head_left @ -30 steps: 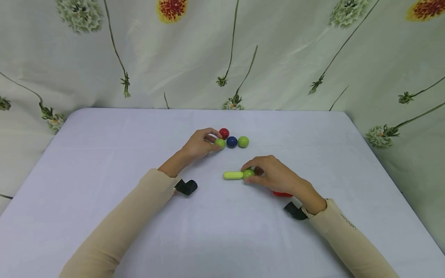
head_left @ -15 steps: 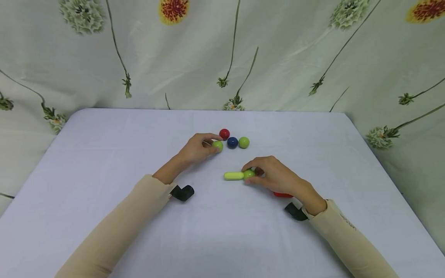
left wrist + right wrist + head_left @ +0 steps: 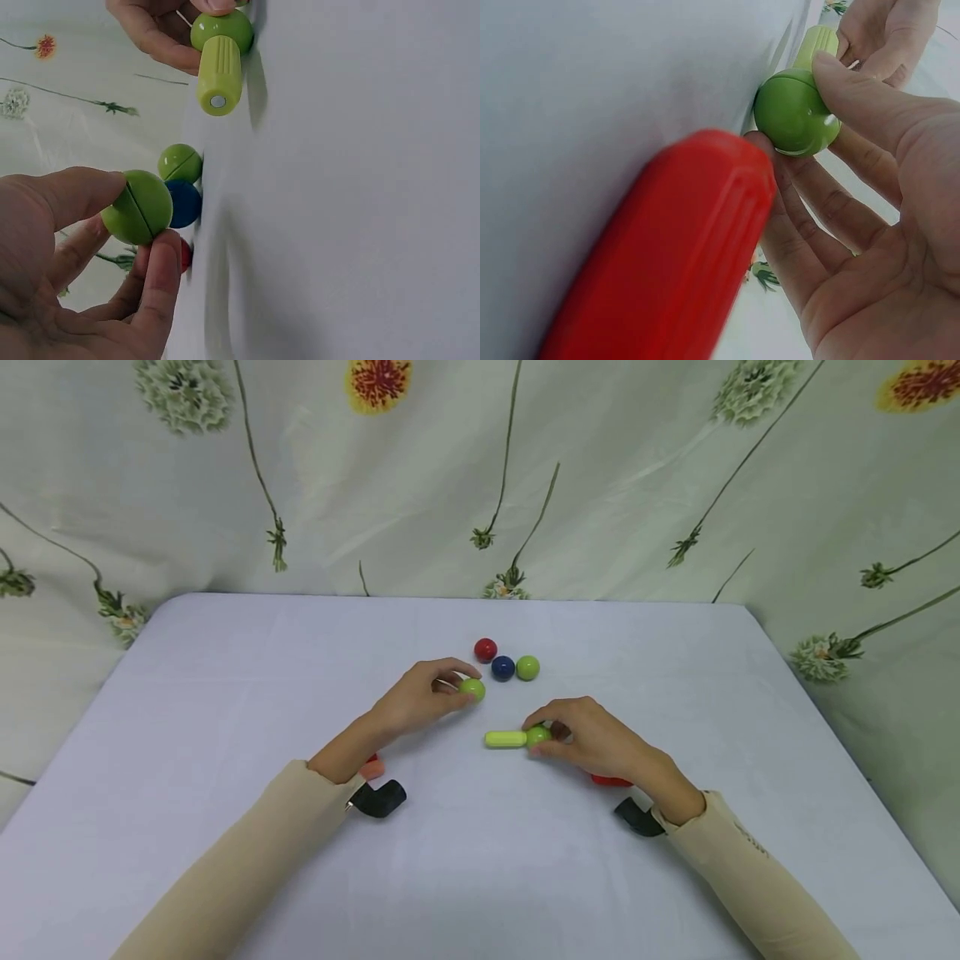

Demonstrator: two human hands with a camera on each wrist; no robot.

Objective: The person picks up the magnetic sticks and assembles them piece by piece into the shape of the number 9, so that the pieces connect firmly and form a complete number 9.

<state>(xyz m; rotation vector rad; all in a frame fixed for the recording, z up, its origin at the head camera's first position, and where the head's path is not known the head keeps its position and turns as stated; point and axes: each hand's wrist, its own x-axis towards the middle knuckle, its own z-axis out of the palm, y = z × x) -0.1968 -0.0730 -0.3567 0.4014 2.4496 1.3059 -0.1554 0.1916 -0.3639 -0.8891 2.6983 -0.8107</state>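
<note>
Since a second ago the left hand (image 3: 420, 697) has drawn back from the red ball (image 3: 485, 650), blue ball (image 3: 502, 668) and green ball (image 3: 527, 667), pinching a light-green ball (image 3: 472, 689) above the table (image 3: 225, 693). The right hand (image 3: 592, 739) grasps a green ball-and-rod piece (image 3: 516, 738) lying on the table, a red rod (image 3: 667, 247) beneath its palm.

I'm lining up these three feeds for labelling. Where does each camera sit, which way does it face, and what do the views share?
Head: worn on the head, facing forward and down at the table; both sleeved arms show, left hand, right hand.
Left wrist: by the left hand, facing its green ball.
Right wrist: by the right hand, facing the ball on the yellow-green stick, red stick beside.
Shared: both wrist views show the yellow-green stick.
</note>
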